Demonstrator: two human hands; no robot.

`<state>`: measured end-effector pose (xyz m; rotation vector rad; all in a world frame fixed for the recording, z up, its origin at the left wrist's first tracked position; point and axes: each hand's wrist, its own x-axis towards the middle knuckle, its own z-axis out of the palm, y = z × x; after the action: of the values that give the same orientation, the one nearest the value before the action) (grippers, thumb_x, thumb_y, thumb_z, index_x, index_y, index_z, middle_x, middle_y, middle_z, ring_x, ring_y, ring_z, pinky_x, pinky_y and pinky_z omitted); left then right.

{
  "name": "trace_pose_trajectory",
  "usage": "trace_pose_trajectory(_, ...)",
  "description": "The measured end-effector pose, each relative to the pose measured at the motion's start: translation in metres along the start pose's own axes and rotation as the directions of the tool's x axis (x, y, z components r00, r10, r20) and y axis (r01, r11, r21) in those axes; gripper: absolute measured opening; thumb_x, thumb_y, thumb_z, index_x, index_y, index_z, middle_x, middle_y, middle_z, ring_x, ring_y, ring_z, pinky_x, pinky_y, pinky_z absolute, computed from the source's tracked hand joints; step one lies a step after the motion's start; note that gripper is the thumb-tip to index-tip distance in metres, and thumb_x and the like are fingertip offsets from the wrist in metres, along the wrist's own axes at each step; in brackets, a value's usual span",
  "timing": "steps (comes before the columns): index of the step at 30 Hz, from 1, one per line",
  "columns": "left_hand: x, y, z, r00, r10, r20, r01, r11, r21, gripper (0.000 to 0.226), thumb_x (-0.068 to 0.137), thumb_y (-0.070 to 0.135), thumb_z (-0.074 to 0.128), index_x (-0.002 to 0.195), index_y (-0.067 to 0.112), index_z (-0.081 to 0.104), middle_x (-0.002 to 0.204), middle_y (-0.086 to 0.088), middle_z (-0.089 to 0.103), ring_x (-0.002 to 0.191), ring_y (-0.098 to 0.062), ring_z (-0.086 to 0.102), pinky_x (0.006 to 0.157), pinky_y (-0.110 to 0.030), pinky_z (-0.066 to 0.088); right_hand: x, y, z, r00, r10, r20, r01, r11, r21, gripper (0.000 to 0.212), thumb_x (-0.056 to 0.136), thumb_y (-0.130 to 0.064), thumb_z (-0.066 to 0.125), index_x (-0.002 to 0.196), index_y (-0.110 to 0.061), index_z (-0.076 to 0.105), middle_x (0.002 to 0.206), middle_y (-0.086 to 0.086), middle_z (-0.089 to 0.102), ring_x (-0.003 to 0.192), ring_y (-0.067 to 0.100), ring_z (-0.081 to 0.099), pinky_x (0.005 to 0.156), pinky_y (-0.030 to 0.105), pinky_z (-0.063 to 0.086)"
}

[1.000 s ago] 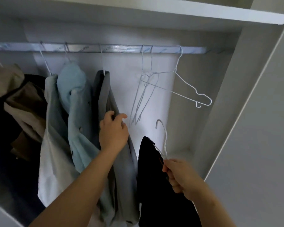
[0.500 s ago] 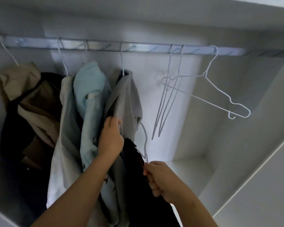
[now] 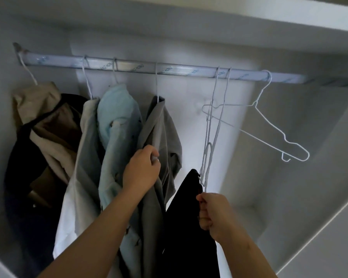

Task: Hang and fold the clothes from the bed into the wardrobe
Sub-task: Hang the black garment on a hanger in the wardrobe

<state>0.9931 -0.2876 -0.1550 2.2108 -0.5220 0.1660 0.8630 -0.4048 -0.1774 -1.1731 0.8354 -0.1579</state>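
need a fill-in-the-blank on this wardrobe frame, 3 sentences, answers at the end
1. The right hand holds a wire hanger carrying a ___ garment.
2. The left hand grips the ___ shirt hanging on the rail.
3. ___ empty hangers hang on the rail, right of the shirt.
Missing words: black; grey; three.

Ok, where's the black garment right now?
Head view, lower centre: the black garment hangs from a wire hanger pinched by the right hand, below the rail, between the grey shirt and the empty hangers.
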Motion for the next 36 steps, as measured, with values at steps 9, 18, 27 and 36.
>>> trace_pose_trajectory(9, 0.012, 0.012, 0.011, 0.999, 0.034, 0.004, -0.034, 0.999, 0.024, 0.009, 0.091, 0.018, 0.051, 0.097, 0.024, 0.053, 0.097, -0.001, 0.052, 0.084, -0.019, 0.052, 0.071, -0.030, 0.040, -0.013, -0.008, 0.000, 0.999, 0.026, 0.039, -0.023, 0.997, -0.070, 0.028, 0.092, -0.002, 0.041, 0.066, -0.013, 0.041, 0.041, -0.004, 0.026, 0.028, 0.007, 0.020, 0.029, 0.014, 0.018)
trace_pose_trajectory(18, 0.024, 0.010, 0.014, 0.999, 0.045, 0.003, -0.045, 0.999, -0.007, 0.016, 0.091, 0.015, 0.049, 0.105, 0.020, 0.056, 0.096, -0.003, 0.052, 0.085, -0.020, 0.053, 0.074, -0.031, 0.045, -0.002, -0.004, 0.003, 0.998, -0.040, -0.051, 0.039, 0.999, -0.020, 0.025, 0.095, -0.008, 0.039, 0.070, -0.012, 0.040, 0.039, -0.007, 0.024, 0.031, 0.007, 0.017, 0.032, 0.016, 0.015)
trace_pose_trajectory(27, 0.016, -0.001, 0.014, 0.998, 0.061, -0.023, -0.063, 0.992, -0.107, 0.019, 0.090, 0.008, 0.047, 0.103, 0.019, 0.056, 0.077, -0.001, 0.048, 0.076, -0.021, 0.051, 0.073, -0.033, 0.046, -0.017, 0.024, -0.004, 0.998, -0.002, -0.060, -0.003, 0.996, -0.084, 0.034, 0.097, -0.019, 0.045, 0.065, -0.016, 0.037, 0.035, -0.008, 0.026, 0.028, 0.006, 0.020, 0.031, 0.015, 0.018)
trace_pose_trajectory(36, 0.011, -0.010, 0.002, 0.999, 0.042, -0.031, -0.047, 0.984, -0.170, 0.022, 0.091, 0.006, 0.044, 0.100, 0.025, 0.053, 0.067, 0.006, 0.044, 0.063, -0.011, 0.045, 0.061, -0.026, 0.039, -0.035, 0.037, 0.005, 1.000, 0.019, -0.001, -0.019, 0.990, -0.143, 0.033, 0.097, -0.017, 0.045, 0.065, -0.016, 0.036, 0.037, -0.008, 0.028, 0.029, 0.006, 0.022, 0.031, 0.016, 0.020)
